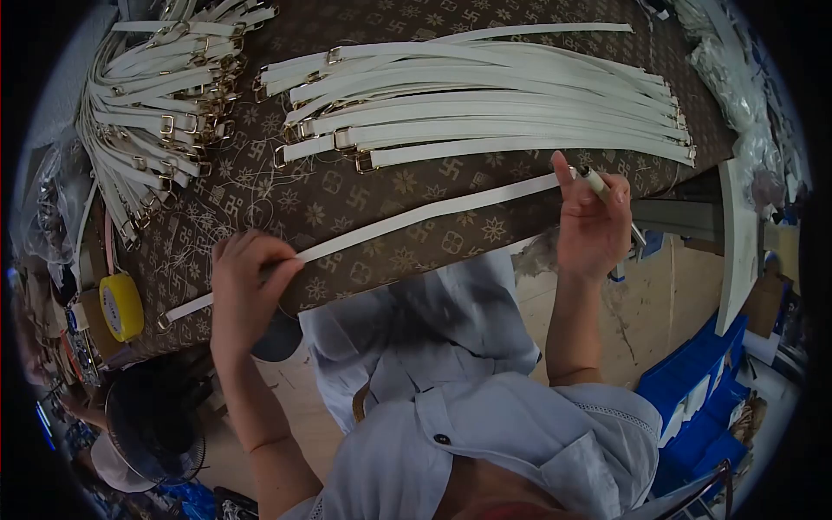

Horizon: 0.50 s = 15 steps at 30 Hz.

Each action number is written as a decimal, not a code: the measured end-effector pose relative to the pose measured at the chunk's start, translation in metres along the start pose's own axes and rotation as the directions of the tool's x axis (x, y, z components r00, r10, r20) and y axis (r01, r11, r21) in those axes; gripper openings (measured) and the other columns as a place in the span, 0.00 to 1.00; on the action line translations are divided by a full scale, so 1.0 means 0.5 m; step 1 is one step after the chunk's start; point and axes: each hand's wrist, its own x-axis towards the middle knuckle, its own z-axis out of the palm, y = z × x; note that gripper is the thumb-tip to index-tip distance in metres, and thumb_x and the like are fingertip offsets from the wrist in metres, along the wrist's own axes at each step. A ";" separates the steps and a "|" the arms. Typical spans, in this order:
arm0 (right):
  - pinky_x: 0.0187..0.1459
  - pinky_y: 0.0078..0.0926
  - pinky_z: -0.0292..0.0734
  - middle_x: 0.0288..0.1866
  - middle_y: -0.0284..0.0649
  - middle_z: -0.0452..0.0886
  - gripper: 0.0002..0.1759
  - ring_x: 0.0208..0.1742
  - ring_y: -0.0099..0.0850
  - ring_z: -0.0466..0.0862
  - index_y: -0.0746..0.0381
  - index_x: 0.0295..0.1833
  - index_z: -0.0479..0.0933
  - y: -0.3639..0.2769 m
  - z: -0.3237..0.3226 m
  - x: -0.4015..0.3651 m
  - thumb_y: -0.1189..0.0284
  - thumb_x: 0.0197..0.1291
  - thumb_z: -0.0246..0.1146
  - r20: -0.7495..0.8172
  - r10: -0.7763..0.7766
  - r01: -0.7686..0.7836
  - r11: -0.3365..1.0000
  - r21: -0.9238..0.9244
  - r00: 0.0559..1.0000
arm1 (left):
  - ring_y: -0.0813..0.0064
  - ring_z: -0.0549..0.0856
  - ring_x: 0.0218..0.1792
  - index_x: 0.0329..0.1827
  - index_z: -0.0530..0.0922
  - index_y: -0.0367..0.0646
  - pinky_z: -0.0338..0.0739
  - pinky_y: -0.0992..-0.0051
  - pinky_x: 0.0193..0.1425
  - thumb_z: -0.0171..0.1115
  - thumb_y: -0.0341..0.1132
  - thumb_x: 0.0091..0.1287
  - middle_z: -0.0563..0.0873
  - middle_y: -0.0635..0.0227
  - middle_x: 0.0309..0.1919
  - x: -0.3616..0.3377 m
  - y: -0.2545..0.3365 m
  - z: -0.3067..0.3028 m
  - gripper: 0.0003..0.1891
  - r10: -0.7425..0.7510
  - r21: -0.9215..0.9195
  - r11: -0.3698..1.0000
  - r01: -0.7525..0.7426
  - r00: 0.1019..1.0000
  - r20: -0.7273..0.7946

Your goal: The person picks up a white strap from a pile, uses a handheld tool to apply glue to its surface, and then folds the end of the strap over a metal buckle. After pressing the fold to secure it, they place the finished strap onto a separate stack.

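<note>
A narrow white belt [433,209] stretches across the patterned brown cloth along the near side of the table. My left hand [247,282] pinches it between thumb and fingers, left of its middle. Beyond that hand, the belt's gold-buckled end lies at the far left. At the other end my right hand [594,227] is curled around a pale, pen-like tool [594,180] with a dark tip. Its raised index finger is right at the belt's end. Just behind lies a row of white belts [485,108] with gold buckles, mostly parallel.
A tangled heap of white buckled belts [165,113] covers the back left. Near the left edge sits a yellow tape measure [121,308]. Loose threads lie on the cloth [347,247]. Clear plastic wrap [737,78] hangs at the right, with blue bins [693,407] below.
</note>
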 end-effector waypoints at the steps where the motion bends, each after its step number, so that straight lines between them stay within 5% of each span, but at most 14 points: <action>1: 0.68 0.59 0.53 0.24 0.32 0.68 0.06 0.27 0.24 0.70 0.59 0.35 0.67 -0.003 -0.005 0.001 0.69 0.62 0.53 -0.006 -0.019 0.019 1.000 0.002 1.000 | 0.68 0.76 0.33 0.27 0.79 0.42 0.64 0.70 0.49 0.67 0.30 0.50 0.78 0.69 0.25 -0.008 -0.021 -0.012 0.05 -0.132 -0.089 0.987 0.137 0.990 0.054; 8: 0.68 0.57 0.55 0.24 0.33 0.70 0.06 0.26 0.24 0.70 0.59 0.36 0.67 -0.016 -0.022 0.008 0.68 0.62 0.53 -0.020 -0.061 0.061 0.998 -0.014 0.998 | 0.67 0.77 0.34 0.29 0.79 0.40 0.63 0.70 0.52 0.65 0.29 0.51 0.78 0.67 0.26 -0.018 -0.062 -0.050 0.05 -0.254 -0.104 0.960 0.259 0.965 0.065; 14: 0.68 0.57 0.55 0.24 0.34 0.70 0.08 0.26 0.25 0.70 0.61 0.37 0.69 -0.014 -0.021 0.012 0.67 0.62 0.52 -0.027 -0.046 0.045 0.998 -0.048 0.999 | 0.67 0.76 0.34 0.31 0.80 0.39 0.65 0.71 0.50 0.65 0.28 0.51 0.78 0.68 0.27 -0.015 -0.066 -0.046 0.05 -0.181 -0.068 0.980 0.186 0.981 0.073; 15: 0.68 0.57 0.54 0.24 0.34 0.69 0.09 0.26 0.25 0.70 0.62 0.37 0.70 -0.011 -0.018 0.012 0.67 0.62 0.52 -0.031 -0.041 0.039 0.997 -0.060 0.999 | 0.68 0.76 0.34 0.32 0.81 0.41 0.66 0.70 0.49 0.65 0.27 0.51 0.78 0.69 0.27 -0.013 -0.056 -0.042 0.05 -0.086 0.006 0.996 0.086 0.996 -0.019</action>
